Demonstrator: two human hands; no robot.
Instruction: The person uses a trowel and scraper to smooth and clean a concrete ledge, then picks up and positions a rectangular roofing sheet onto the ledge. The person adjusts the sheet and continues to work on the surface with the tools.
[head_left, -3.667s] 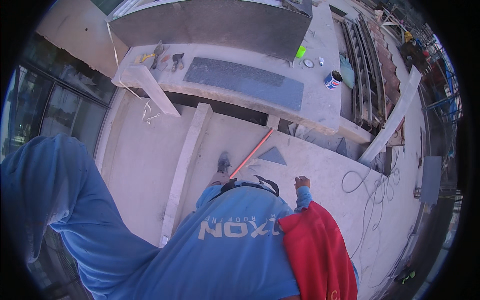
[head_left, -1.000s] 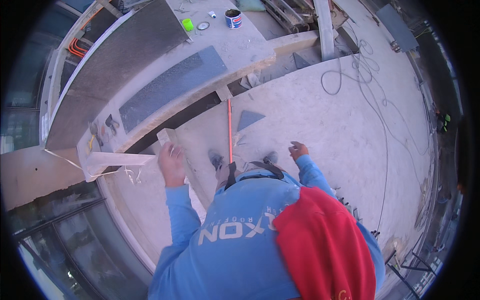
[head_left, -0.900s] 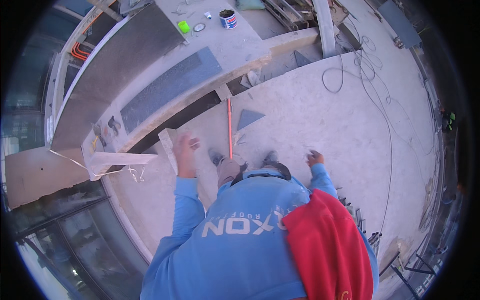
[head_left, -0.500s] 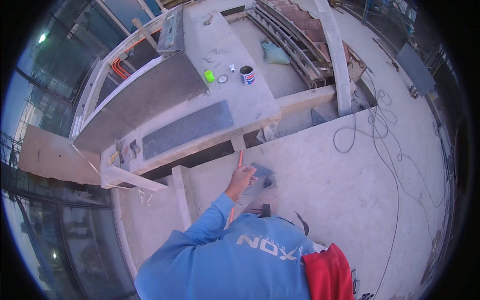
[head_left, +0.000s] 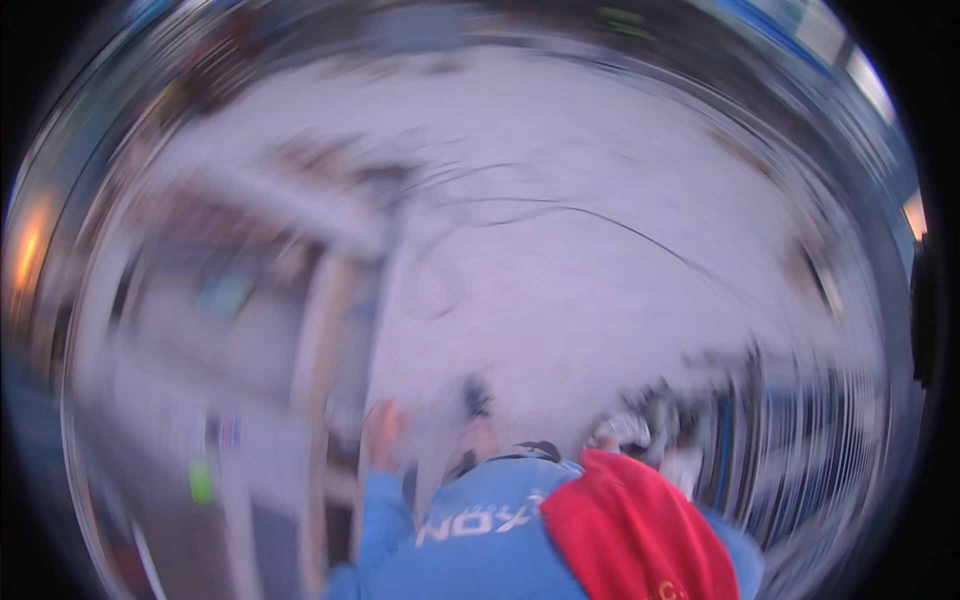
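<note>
The whole head view is smeared by motion. My left hand (head_left: 385,432) is out in front of my blue sleeve, above the slab edge beside the sunken area; its fingers are too blurred to read. To the right of the red cloth (head_left: 640,520) on my shoulder, a little skin of my right hand (head_left: 606,440) shows beside a white rounded thing (head_left: 626,429). Whether that thing is a glove or something held cannot be made out.
A dark cable (head_left: 600,215) loops across the pale concrete floor (head_left: 540,310). Lower left, a lime green cup (head_left: 201,483) and a printed can (head_left: 230,432) stand on a slab. A blurred row of upright bars (head_left: 790,430) lies at right.
My view has swung to the right, so the slab with the can and cup now sits lower left. The white thing and skin by my right side have come into view.
</note>
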